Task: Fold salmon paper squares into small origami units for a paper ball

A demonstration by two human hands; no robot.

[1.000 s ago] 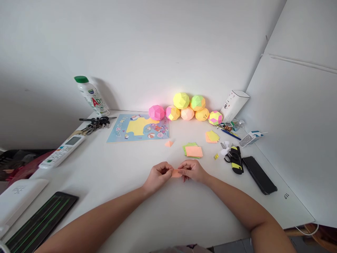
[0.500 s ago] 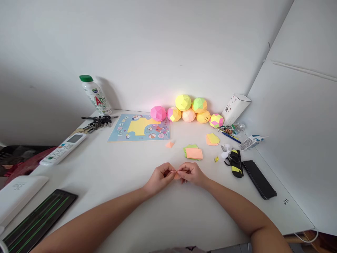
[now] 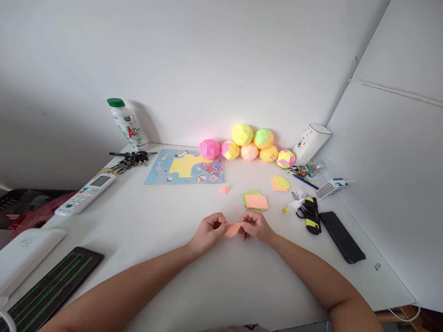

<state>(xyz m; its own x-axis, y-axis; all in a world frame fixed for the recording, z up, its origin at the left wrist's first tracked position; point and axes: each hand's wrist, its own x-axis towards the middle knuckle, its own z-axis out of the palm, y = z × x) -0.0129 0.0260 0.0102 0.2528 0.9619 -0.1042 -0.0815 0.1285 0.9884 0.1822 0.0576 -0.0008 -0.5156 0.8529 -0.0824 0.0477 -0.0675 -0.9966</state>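
Observation:
A small orange paper piece [image 3: 233,229] is pinched between my left hand [image 3: 209,232] and my right hand [image 3: 255,225], just above the white table [image 3: 155,221]. Both hands have their fingers curled shut on the paper's ends. Behind them lies a stack of orange and green paper squares [image 3: 255,201] and a small folded orange unit [image 3: 224,189]. A second little pile of yellow and orange squares [image 3: 280,183] sits farther right.
Several coloured paper balls [image 3: 242,134] line the wall, next to a blue picture sheet [image 3: 185,167]. A bottle [image 3: 127,124], keys [image 3: 129,158] and a remote [image 3: 86,193] are at left; scissors [image 3: 309,213], a phone [image 3: 342,236] and a white box [image 3: 311,142] at right. A keyboard [image 3: 51,288] lies near left.
The orange paper showed edge-on half a second ago; now its flat face shows again between my fingers. My hands stayed in nearly the same spot.

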